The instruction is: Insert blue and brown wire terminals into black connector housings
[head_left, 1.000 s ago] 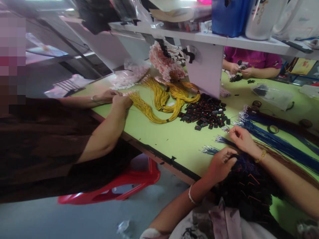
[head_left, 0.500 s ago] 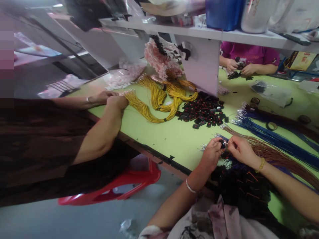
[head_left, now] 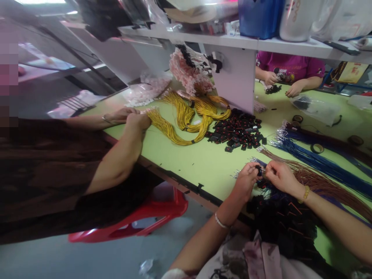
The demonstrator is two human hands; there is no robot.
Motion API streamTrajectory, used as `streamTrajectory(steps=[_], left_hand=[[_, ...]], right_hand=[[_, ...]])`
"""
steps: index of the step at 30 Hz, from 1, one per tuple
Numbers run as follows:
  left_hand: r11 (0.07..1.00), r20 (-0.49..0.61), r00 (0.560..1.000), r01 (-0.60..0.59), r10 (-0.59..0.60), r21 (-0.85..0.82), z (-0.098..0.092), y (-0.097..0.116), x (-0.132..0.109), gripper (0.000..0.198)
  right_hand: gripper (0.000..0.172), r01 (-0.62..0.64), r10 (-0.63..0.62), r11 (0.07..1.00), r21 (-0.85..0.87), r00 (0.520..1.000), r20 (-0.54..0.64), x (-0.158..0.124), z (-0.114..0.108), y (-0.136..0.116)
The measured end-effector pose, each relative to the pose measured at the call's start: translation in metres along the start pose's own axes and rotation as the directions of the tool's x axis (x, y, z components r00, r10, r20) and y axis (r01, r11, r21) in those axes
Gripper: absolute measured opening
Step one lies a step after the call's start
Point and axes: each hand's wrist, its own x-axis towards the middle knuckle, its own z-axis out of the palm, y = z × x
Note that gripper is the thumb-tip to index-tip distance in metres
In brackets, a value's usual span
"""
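Observation:
Between the fingers of my left hand (head_left: 246, 182) is a small black connector housing (head_left: 258, 169). My right hand (head_left: 280, 175) is close beside it, thumb and forefinger pinched on a thin wire whose end points at the housing; the wire is mostly hidden by the fingers. Below both hands lies a heap of black housings with wires (head_left: 281, 221) at the table's edge. Brown wires (head_left: 314, 180) and blue wires (head_left: 308, 155) with metal tips stretch off to the right. Ahead of my hands is a pile of loose black housings (head_left: 236, 130).
Yellow wire bundles (head_left: 186, 116) lie on the green table (head_left: 174, 164), where a co-worker's hands (head_left: 136, 118) work at left. Another person (head_left: 290, 68) sits opposite. A shelf (head_left: 250, 42) overhangs the table. Tape rolls (head_left: 316, 148) lie at right. A red stool (head_left: 162, 205) stands below.
My hands stay nearly in place, still at the black housing. The person opposite has moved one hand away from the other, down onto the table. The view has shifted slightly.

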Motion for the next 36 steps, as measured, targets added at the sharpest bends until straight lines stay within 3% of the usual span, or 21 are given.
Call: streamTrajectory(steps=[4, 9, 12, 17, 22, 27, 31, 33, 34, 36], left_hand=[[1.0, -0.001, 1.0, 0.002, -0.002, 0.005, 0.001, 0.002, -0.002, 0.034], [0.997, -0.014, 1.0, -0.01, 0.011, 0.073, 0.003, -0.003, -0.001, 0.033], [0.996, -0.056, 0.998, -0.015, 0.02, 0.092, 0.005, -0.003, -0.001, 0.033], [0.997, -0.081, 0.997, 0.002, 0.004, 0.074, 0.006, 0.0, -0.001, 0.033], [0.983, -0.11, 0.988, -0.091, 0.109, 0.158, 0.01, -0.006, -0.002, 0.029], [0.973, -0.014, 0.985, -0.165, 0.17, 0.158, 0.019, -0.004, -0.007, 0.031], [0.96, -0.021, 0.98, -0.19, 0.198, 0.207, 0.015, 0.001, -0.002, 0.034], [0.899, -0.012, 0.959, -0.262, 0.284, 0.352, 0.01, 0.002, 0.006, 0.034], [0.822, 0.051, 0.94, -0.321, 0.337, 0.47, 0.007, 0.0, 0.011, 0.033], [0.548, 0.272, 0.884, -0.451, 0.379, 0.705, 0.003, -0.004, 0.021, 0.035]], right_hand=[[0.015, 0.026, -0.027, 0.999, -0.031, 1.0, -0.007, 0.0, 0.001, 0.0], [0.014, 0.161, -0.168, 0.97, -0.181, 0.985, -0.028, 0.002, 0.003, 0.001], [0.016, 0.193, -0.199, 0.967, -0.165, 0.98, -0.018, 0.003, 0.002, 0.002], [0.016, 0.164, -0.164, 0.984, -0.066, 0.986, 0.009, 0.002, 0.001, 0.002], [0.018, 0.11, -0.111, 0.992, -0.056, 0.994, -0.019, 0.002, 0.003, 0.003], [0.021, 0.084, -0.105, 0.973, 0.216, 0.991, 0.088, 0.001, -0.019, -0.004], [0.039, 0.045, -0.134, 0.961, 0.274, 0.94, 0.313, -0.011, -0.038, -0.011], [0.04, 0.07, -0.142, 0.979, 0.189, 0.904, 0.403, -0.02, -0.044, -0.013], [0.039, 0.105, -0.153, 0.985, 0.134, 0.889, 0.432, -0.025, -0.048, -0.015], [0.039, 0.204, -0.201, 0.978, 0.046, 0.856, 0.477, -0.035, -0.056, -0.019]])
